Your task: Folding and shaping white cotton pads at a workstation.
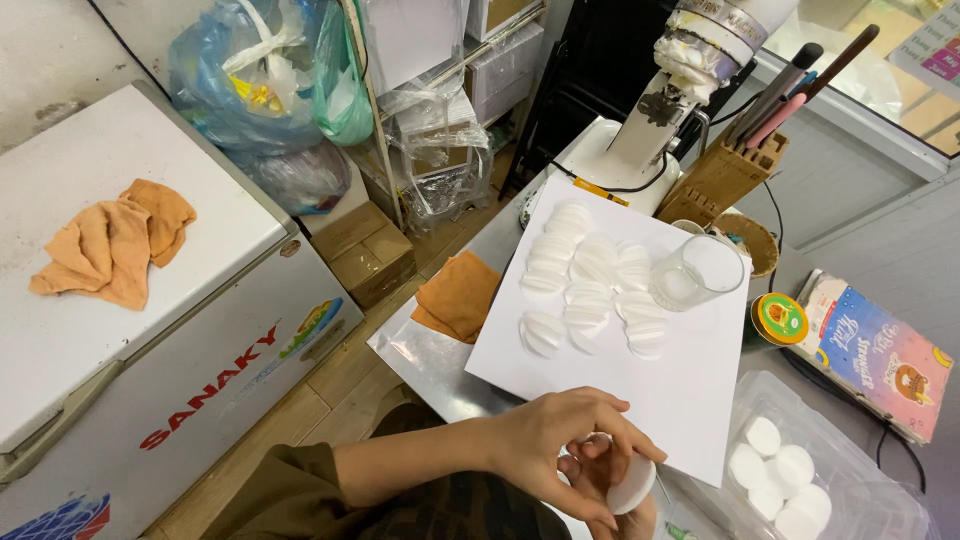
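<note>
My left hand [560, 435] and my right hand [598, 478] meet at the near edge of a white sheet [690, 390] on the metal table. Together they pinch a round white disc [633, 486]. My left hand lies on top and hides most of my right hand. Several folded white discs [590, 290] lie in rows on the far part of the sheet. An empty clear glass [697, 271] lies tilted beside them. At the lower right, a clear plastic box [860, 500] holds several flat white discs [775, 470].
A white chest freezer [130, 330] with an orange cloth [115, 240] stands at the left. Another orange cloth [460, 297] lies on the metal table [430, 365]. A wooden tool block [720, 175], a white machine [655, 110], a round tin [779, 318] and a colourful packet [880, 355] sit behind.
</note>
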